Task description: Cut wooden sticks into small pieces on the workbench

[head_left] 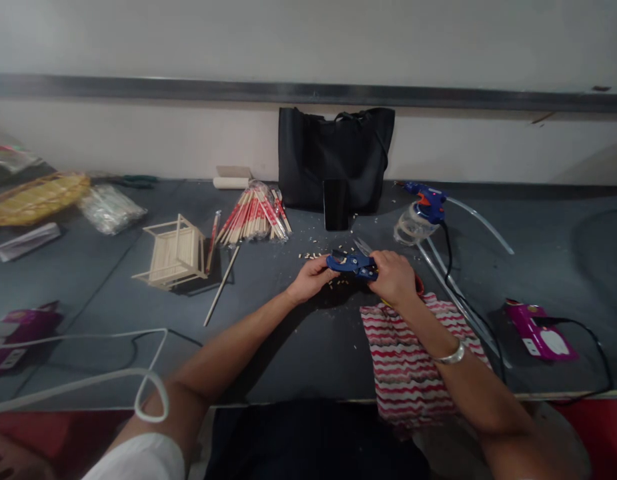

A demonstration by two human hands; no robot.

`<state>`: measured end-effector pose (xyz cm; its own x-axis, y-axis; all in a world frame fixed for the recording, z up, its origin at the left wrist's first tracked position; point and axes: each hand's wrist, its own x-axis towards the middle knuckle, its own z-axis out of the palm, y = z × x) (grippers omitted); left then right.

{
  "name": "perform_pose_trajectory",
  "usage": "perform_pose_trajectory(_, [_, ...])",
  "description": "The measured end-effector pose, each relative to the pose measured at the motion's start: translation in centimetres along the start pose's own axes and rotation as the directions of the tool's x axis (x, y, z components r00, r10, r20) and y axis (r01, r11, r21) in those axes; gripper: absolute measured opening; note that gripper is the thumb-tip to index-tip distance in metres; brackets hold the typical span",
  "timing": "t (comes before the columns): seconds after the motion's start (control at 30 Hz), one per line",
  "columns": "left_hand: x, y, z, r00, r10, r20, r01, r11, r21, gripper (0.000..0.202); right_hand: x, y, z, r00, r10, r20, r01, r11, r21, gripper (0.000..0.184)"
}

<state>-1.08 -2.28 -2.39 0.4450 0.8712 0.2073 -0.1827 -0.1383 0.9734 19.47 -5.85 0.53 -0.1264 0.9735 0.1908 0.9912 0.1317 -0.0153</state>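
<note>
My right hand (pixel 394 275) is closed around the handles of a blue hand cutter (pixel 355 263), held level above the table. Pinched together, the fingers of my left hand (pixel 313 277) meet the cutter's left end; what they hold there is too small to make out. Short pale cut pieces of stick (pixel 312 256) lie scattered beneath and behind the cutter. Behind my right hand, the pointed blades of scissors (pixel 362 247) show, their handles partly hidden. A red and white wavy-striped cloth (pixel 405 363) lies under my right forearm.
A small stick-built frame (pixel 175 257), a loose stick (pixel 221 287) and wrapped chopsticks (pixel 253 217) lie left. Behind are a black bag (pixel 333 157) and a phone (pixel 335 205). Right are a blue glue gun (pixel 425 201), its cord, clear glue sticks (pixel 453 300) and a purple box (pixel 541 332).
</note>
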Motion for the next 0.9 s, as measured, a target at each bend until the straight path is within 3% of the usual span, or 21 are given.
perform_pose_trajectory(0.57, [0.19,-0.19,0.42,0.993,-0.12,-0.015,0.118,0.989,-0.088,0.046,0.17,-0.04,-0.03,0.99,0.081,0.119,-0.085,0.996,0.028,0.027])
perform_pose_trajectory(0.73, [0.25,-0.25,0.46,0.987,-0.16,-0.016,0.158,0.984,-0.077,0.05,0.24,0.04,0.24,0.992,0.074,0.098,-0.076,0.997,0.013,0.025])
perform_pose_trajectory(0.9, [0.23,-0.11,0.46,0.982,-0.187,0.002,0.186,0.979,-0.087,0.055,0.36,-0.34,-0.42,0.976,0.116,0.182,-0.118,0.993,0.0,0.027])
